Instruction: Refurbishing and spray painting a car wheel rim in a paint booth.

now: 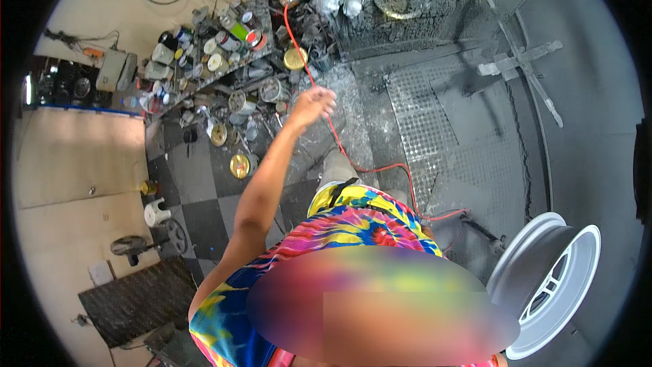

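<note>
My left hand (314, 107) reaches forward over the floor with its fingers loosely bent and apart. I see nothing held in it. A thin red hose (341, 149) runs behind this hand, from the cluttered bench down past my legs to the right. My right hand is not in view; a blurred patch covers much of the lower middle. At the lower right, a silver wheel rim (589, 278) is tilted on its side. Beside it lies a dark, slender fitting (483, 233), near the hose's right end.
A bench (231, 61) crowded with paint cans and bottles stands ahead left. Several open tins, including a gold-topped can (241, 165), sit on the checkered floor (197, 183). A grey-tape cross (519, 59) marks the right wall. A white stool (156, 213) is at left.
</note>
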A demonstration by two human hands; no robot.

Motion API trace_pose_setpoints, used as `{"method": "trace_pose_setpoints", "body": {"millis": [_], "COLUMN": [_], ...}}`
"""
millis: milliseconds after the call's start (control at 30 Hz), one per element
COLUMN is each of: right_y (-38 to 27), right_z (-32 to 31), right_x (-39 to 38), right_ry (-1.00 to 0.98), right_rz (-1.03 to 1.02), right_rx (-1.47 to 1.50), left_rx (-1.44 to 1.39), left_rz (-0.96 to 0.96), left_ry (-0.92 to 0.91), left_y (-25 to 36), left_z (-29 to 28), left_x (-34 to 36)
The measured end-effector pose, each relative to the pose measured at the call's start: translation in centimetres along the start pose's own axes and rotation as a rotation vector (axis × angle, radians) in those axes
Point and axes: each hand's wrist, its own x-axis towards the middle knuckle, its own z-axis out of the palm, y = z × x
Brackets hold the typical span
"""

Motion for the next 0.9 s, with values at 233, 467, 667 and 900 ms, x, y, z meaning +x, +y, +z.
{"method": "trace_pose_setpoints", "body": {"millis": [233,467,667,900], "right_y": [-3.3,-14.2,-17.3,-17.3], "right_z": [6.2,16.8,20.0,20.2], "right_x": [8.5,11.8,11.6,10.1], "right_ry": [0.369,0.697,0.682,0.628], "right_rz": [-0.116,-0.145,-0.011,0.165], "right_rx": [0.209,0.161,-0.089,-0.316], "left_rx": [0.139,0.91,0.692,0.537], "left_rz": [0.304,0.363,0.138,0.325], "left_ry": [0.218,0.298,0.007,0.05], "left_y": [13.9,15.0,12.8,14.0], "left_z": [-12.1,-17.7,-18.1,-13.6], "left_x": [18.4,34.3,38.1,36.4]}}
